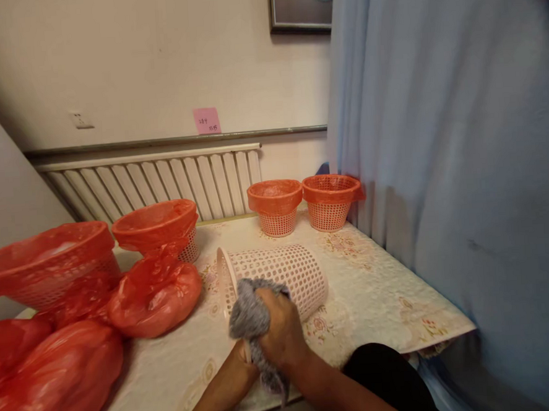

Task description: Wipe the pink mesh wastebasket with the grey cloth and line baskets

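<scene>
A white perforated plastic basket [283,276] lies on its side on the table [377,286], its mouth turned left. My right hand [282,332] is closed around a grey cloth [251,315] and presses it against the basket's near side. My left hand [242,359] sits just under the right one, mostly hidden by it and the cloth, touching the cloth's lower part. Its fingers do not show.
Two baskets lined with red bags [275,205] [332,199] stand at the back by a blue curtain [439,158]. Two more lined baskets [157,228] [49,259] and filled red bags [154,293] [52,380] crowd the left. A radiator [161,184] runs behind.
</scene>
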Demonstrator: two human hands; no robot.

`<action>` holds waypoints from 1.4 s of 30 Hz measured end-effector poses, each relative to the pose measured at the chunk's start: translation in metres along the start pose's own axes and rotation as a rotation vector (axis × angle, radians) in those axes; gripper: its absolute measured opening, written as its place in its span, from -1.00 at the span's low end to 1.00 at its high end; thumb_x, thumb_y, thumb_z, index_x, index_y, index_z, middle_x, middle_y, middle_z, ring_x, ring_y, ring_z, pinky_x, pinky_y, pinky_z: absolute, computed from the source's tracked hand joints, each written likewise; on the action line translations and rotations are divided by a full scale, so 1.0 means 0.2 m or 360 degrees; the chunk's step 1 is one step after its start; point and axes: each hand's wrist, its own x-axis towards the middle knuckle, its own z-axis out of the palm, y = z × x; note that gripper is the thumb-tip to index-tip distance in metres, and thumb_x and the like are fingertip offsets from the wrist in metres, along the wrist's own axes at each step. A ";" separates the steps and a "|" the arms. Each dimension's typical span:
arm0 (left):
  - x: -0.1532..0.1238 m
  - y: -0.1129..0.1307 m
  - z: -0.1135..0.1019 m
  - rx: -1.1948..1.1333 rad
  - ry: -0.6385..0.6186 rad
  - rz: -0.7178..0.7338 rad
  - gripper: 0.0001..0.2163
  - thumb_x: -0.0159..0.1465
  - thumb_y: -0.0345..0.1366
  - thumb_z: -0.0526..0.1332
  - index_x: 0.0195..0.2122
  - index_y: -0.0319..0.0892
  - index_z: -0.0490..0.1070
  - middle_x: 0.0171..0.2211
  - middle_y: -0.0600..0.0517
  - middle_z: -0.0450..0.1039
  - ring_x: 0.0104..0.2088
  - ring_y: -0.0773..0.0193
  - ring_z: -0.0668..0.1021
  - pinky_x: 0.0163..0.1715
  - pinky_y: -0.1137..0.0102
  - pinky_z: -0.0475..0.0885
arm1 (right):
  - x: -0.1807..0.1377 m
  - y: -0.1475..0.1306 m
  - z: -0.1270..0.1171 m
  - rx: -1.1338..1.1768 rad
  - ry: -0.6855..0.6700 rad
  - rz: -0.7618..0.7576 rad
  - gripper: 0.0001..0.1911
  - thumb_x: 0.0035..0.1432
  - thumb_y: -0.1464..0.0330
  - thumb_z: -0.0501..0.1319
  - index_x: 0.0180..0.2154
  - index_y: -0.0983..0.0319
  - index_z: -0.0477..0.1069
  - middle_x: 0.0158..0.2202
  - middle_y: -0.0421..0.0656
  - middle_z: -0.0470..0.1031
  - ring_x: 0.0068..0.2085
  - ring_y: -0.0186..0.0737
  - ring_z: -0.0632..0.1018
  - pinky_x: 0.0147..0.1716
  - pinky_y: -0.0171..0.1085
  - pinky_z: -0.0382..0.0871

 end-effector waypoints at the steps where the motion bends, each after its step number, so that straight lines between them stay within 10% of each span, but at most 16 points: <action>1: 0.00 -0.01 0.00 0.0022 0.0021 -0.0029 -0.65 0.08 -0.43 0.19 -0.08 -0.19 0.54 -0.09 -0.03 0.61 0.09 -0.08 0.45 0.20 0.08 0.24 | -0.02 -0.02 0.02 -0.0028 -0.0019 -0.0083 -0.66 -0.07 0.41 0.13 -0.18 0.22 0.44 -0.38 -0.11 0.48 -0.33 -0.11 0.47 -0.30 -0.25 0.30; 5: -0.01 -0.10 -0.01 0.0039 0.0020 -0.0030 -0.57 0.06 -0.49 0.12 -0.03 -0.22 0.51 -0.04 -0.02 0.58 0.07 -0.05 0.48 0.17 0.11 0.29 | 0.02 0.05 0.00 -0.0101 0.0003 -0.0124 -0.63 0.00 0.43 0.10 -0.11 0.22 0.44 -0.34 -0.09 0.50 -0.31 -0.12 0.48 -0.27 -0.26 0.30; 17: -0.07 -0.14 -0.05 0.0223 -0.0163 -0.0121 -0.48 0.08 -0.44 0.21 0.13 -0.19 0.39 0.18 -0.09 0.39 0.24 -0.06 0.32 0.30 0.06 0.07 | 0.26 0.60 -0.31 -0.0717 0.0237 0.0804 -0.77 0.23 0.33 0.06 -0.19 0.24 0.45 -0.33 -0.08 0.52 -0.27 -0.15 0.46 -0.35 -0.29 0.15; 27: 0.07 0.12 -0.04 -0.0666 0.0123 -0.0041 -0.35 0.02 -0.38 0.29 0.21 -0.22 0.25 0.11 -0.12 0.46 0.15 0.00 0.44 0.26 0.12 0.18 | 0.25 0.51 -0.25 -0.0491 0.0195 0.0764 -0.80 0.16 0.40 0.07 -0.26 0.24 0.45 -0.32 -0.09 0.53 -0.25 -0.16 0.48 -0.30 -0.30 0.19; 36: 0.07 0.08 0.03 -0.0365 0.0131 -0.0090 -0.51 -0.03 -0.47 0.21 -0.01 -0.26 0.46 -0.06 -0.07 0.58 0.08 -0.08 0.47 0.17 0.09 0.29 | 0.04 0.00 -0.03 -0.0045 -0.0022 -0.0046 -0.67 -0.06 0.45 0.12 -0.19 0.20 0.44 -0.35 -0.12 0.49 -0.29 -0.12 0.47 -0.27 -0.27 0.28; 42: 0.03 -0.01 0.02 -0.0309 0.0117 -0.0075 -0.50 0.02 -0.46 0.17 0.05 -0.24 0.42 -0.03 -0.07 0.57 0.07 -0.04 0.48 0.17 0.08 0.28 | 0.14 0.18 -0.09 -0.0030 -0.0027 0.0075 -0.65 0.05 0.46 0.08 -0.11 0.20 0.45 -0.26 -0.11 0.53 -0.22 -0.16 0.50 -0.22 -0.31 0.28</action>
